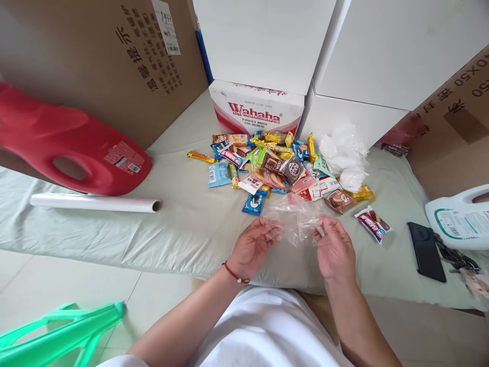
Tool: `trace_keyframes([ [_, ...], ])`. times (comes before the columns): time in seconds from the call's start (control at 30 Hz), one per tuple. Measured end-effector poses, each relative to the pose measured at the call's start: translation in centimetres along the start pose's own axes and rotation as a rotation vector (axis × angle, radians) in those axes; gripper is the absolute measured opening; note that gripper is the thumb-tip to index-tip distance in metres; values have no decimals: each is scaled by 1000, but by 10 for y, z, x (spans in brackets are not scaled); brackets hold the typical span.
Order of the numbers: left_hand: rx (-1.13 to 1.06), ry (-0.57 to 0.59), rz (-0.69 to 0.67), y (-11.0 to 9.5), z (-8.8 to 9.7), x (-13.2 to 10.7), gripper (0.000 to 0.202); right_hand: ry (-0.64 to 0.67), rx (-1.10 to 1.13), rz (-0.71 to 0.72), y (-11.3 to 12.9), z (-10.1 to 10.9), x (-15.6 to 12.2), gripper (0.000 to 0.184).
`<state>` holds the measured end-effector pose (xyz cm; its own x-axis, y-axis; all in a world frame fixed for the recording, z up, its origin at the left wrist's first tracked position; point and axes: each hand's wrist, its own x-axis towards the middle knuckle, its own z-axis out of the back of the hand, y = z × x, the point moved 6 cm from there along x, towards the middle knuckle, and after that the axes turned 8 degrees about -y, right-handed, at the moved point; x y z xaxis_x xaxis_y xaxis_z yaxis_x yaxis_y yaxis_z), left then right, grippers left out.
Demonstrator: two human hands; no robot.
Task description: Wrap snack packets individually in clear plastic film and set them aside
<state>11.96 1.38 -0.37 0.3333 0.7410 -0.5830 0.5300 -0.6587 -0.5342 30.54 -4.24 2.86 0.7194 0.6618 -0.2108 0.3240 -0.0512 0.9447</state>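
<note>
A clear plastic bag is stretched between my two hands, close to the front edge of the cloth-covered surface. My left hand, with a red string bracelet at the wrist, pinches the bag's left side. On the right side, my right hand grips it between thumb and fingers. Just beyond the bag lies a heap of wrapped snacks in many colours. A brown snack packet and a purple-and-white snack packet lie to the right of the heap. White crumpled plastic bags rest at its right rear.
Behind the heap stand a Wahaha carton and white boxes. At left are a red jug, a white roll and a green plastic stool. At right lie a black phone and a white bottle.
</note>
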Motion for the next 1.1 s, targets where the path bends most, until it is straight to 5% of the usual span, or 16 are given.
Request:
trace_keyframes([
  [0.13,-37,-163,-43,-6,14,9,38,-107,103,-79,-3,13,-2,28],
  [0.27,167,-292,-250,-16,24,15,37,-173,-1,-31,-5,20,-12,32],
  [0.4,574,-258,-522,-46,28,11,30,-119,-199,32,0,31,-3,42],
  [0.53,1073,-218,-778,-79,31,19,16,50,-505,65,-4,43,37,47],
  [0.7,1342,-70,-700,-78,36,54,15,210,-756,178,-14,44,90,54],
  [0.8,1371,-218,-870,-79,37,48,24,218,-796,230,-14,39,103,54],
  [0.93,1358,-496,-1305,-76,31,2,29,212,-826,265,-16,34,100,49],
  [1.0,1444,-325,-1384,-61,22,-10,23,227,-826,270,-20,33,98,47],
  [1.1,1627,132,-1220,-30,14,-6,29,279,-871,294,-25,36,102,45],
])
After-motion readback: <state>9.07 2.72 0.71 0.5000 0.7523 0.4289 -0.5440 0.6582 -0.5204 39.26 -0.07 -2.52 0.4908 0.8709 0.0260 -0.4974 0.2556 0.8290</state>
